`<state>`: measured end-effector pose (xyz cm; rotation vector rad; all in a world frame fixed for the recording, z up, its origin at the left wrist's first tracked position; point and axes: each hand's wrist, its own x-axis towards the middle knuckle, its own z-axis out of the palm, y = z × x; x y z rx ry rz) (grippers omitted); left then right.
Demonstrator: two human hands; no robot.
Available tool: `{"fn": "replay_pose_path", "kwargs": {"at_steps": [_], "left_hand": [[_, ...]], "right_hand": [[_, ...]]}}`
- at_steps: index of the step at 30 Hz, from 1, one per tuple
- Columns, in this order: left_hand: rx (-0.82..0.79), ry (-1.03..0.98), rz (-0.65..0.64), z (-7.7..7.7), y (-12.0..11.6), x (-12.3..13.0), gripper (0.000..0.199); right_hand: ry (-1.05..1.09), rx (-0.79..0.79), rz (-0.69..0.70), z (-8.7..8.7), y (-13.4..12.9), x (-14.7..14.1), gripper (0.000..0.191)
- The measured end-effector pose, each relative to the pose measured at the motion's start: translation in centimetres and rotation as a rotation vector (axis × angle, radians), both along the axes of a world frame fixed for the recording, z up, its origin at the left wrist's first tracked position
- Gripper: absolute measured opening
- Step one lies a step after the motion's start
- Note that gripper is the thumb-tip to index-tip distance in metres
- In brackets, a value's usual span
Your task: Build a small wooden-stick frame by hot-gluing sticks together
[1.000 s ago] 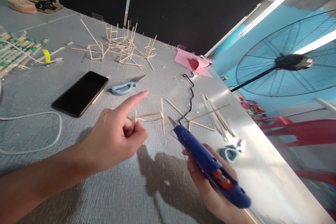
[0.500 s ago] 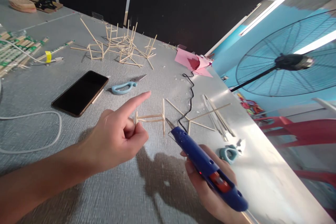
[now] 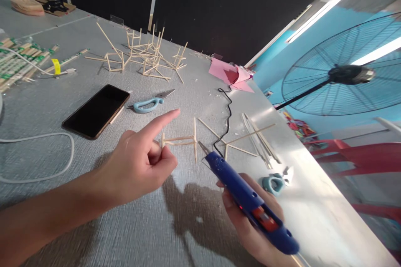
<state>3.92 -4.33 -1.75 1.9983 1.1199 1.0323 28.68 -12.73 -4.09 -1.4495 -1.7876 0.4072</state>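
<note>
My left hand [image 3: 140,158] pinches one end of a small wooden stick frame [image 3: 180,139] between thumb and curled fingers, its index finger stretched out. The frame has two near-parallel sticks joined to a longer crossing stick at its right end. My right hand [image 3: 250,212] is wrapped round a blue tool [image 3: 247,196] with an orange-red part and a small red light. The tool's pointed metal tip is close to the frame's right side; whether they touch is unclear. Just right of the tip lies another joined stick piece [image 3: 226,143].
Light-blue scissors [image 3: 147,105] and a black phone [image 3: 97,110] lie beyond my left hand. Several stick structures [image 3: 152,56] stand farther back. A black cable [image 3: 229,110] runs to pink paper [image 3: 230,76]. Loose sticks [image 3: 261,139] and a second blue-handled cutter [image 3: 273,183] are at right.
The blue tool in my right hand has shifted very slightly right and down, its tip a little farther from the frame. My left hand and the frame look almost unmoved.
</note>
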Motion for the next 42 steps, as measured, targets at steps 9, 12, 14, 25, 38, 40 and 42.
{"fn": "replay_pose_path", "kwargs": {"at_steps": [9, 12, 14, 25, 38, 40, 42], "left_hand": [[0.014, -0.001, -0.004, 0.0, 0.0, 0.0, 0.073], [0.011, 0.001, -0.004, 0.0, 0.0, 0.0, 0.072], [0.014, 0.0, -0.004, 0.0, 0.0, 0.0, 0.071], [0.002, -0.004, -0.014, 0.0, 0.0, 0.0, 0.07], [-0.001, 0.004, -0.016, 0.2, 0.0, 0.0, 0.068], [0.006, 0.005, -0.013, 0.2, 0.0, 0.1, 0.068], [0.013, 0.002, -0.011, 0.2, 0.0, 0.1, 0.067]], "right_hand": [[-0.022, -0.009, 0.022, 0.2, 0.2, 0.1, 0.009], [0.002, -0.014, -0.001, 0.1, 0.1, -0.2, 0.008], [-0.006, -0.021, -0.008, 0.1, 0.0, -0.3, 0.007], [-0.087, 0.018, 0.049, -0.3, 0.2, 0.8, 0.012], [-0.126, 0.017, 0.097, -0.6, 0.3, 1.5, 0.019], [-0.119, 0.01, 0.089, -0.7, 0.3, 1.6, 0.018], [-0.115, 0.01, 0.084, -0.7, 0.3, 1.6, 0.018]]}}
